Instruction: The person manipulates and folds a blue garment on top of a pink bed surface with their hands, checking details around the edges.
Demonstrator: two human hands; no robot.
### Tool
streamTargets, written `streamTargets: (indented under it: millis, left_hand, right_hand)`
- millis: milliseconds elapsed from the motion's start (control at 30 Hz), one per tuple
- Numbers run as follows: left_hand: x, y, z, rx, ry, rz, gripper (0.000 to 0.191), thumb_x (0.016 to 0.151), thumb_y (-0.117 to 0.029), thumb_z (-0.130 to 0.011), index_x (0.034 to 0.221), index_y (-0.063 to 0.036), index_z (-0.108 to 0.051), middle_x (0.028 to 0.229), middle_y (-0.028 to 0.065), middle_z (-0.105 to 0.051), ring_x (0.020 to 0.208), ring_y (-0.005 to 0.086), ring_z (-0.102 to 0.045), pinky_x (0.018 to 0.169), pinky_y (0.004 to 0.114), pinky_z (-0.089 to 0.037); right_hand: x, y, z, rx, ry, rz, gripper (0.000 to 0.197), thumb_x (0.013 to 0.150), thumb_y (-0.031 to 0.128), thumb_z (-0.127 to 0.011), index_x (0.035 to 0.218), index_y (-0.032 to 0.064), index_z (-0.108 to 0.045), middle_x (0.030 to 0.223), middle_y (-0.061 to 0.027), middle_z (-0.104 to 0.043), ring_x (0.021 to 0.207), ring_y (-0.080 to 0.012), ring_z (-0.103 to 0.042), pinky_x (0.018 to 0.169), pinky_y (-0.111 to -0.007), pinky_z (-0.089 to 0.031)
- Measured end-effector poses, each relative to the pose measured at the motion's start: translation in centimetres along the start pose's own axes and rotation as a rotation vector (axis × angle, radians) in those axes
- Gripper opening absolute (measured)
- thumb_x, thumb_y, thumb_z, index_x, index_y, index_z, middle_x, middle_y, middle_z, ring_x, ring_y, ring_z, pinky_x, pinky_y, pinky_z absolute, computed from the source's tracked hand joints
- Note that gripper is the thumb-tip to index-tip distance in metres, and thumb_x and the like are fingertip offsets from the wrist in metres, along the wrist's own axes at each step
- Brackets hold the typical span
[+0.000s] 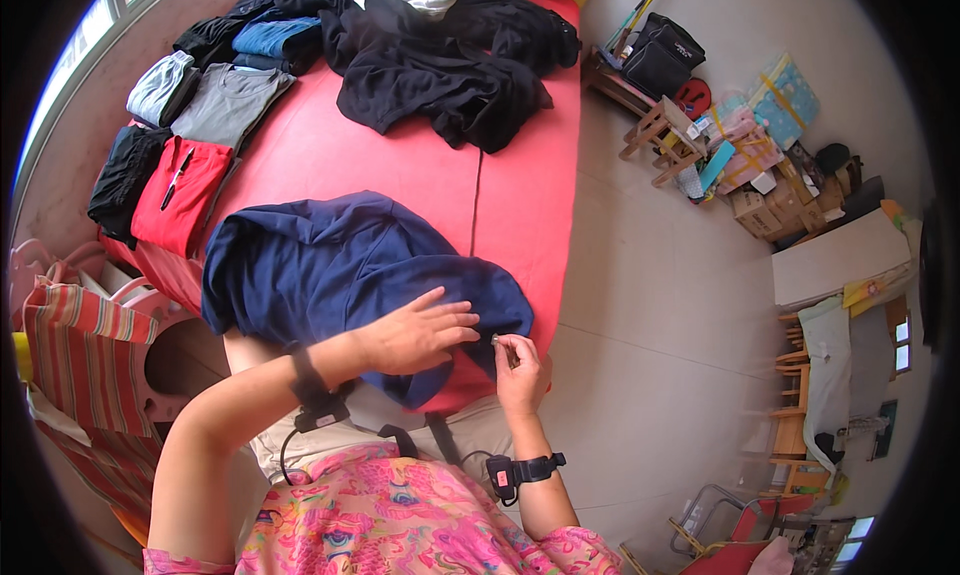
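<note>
A dark navy garment lies rumpled at the near end of a red-covered bed, part of it against my legs. My left hand is spread palm down above the garment, fingers apart and nothing in them; whether it touches the cloth I cannot tell. Just to its right, my right hand is beside the garment's right edge. Its thumb and forefinger pinch a small shiny thing, too small to identify.
Folded clothes line the bed's left side, among them a red garment with a pen on it and a grey shirt. Black clothing is heaped at the far end. A wooden stool and cardboard boxes stand right. A striped cloth hangs left.
</note>
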State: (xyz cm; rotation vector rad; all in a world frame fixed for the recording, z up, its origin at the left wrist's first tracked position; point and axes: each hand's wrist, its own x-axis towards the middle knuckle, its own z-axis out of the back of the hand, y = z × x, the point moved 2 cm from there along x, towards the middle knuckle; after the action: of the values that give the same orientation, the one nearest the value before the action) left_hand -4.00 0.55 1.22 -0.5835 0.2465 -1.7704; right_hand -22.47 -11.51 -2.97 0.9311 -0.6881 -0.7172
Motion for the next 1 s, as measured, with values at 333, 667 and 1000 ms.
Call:
streamTargets:
  millis: [333, 667, 1000]
  left_hand:
    - [0.3, 7.7, -0.9, -0.023, 0.105, 0.336, 0.052, 0.092, -0.024, -0.054, 0.142, -0.0183, -0.039, 0.148, 0.0095, -0.036, 0.142, 0.0265, -0.025, 0.115, 0.051, -0.014]
    - [-0.1, 5.8, -1.9, 0.219, 0.127, 0.266, 0.048, 0.091, -0.043, -0.052, 0.137, -0.0304, -0.049, 0.152, 0.0089, -0.03, 0.144, 0.0321, -0.017, 0.114, 0.056, -0.011]
    - [0.5, 6.2, -2.7, 0.242, 0.109, 0.224, 0.066, 0.084, -0.055, -0.057, 0.144, -0.0323, -0.038, 0.153, 0.0093, -0.027, 0.142, 0.0332, -0.022, 0.113, 0.056, -0.014]
  right_hand:
    - [-0.3, -3.8, 0.1, 0.038, 0.03, -0.118, 0.006, 0.086, 0.001, -0.065, 0.091, 0.0003, -0.064, 0.086, -0.0024, -0.065, 0.076, -0.0087, -0.062, 0.068, -0.022, -0.05]
    - [1.7, 4.4, 0.4, -0.091, -0.022, 0.146, 0.012, 0.078, -0.003, -0.069, 0.09, 0.0016, -0.067, 0.091, -0.0052, -0.061, 0.078, -0.016, -0.062, 0.067, -0.027, -0.051]
    - [2.8, -0.8, -0.7, -0.064, 0.328, -0.096, 0.007, 0.081, 0.008, -0.071, 0.087, 0.0048, -0.07, 0.08, -0.0061, -0.064, 0.069, -0.0137, -0.062, 0.064, -0.027, -0.049]
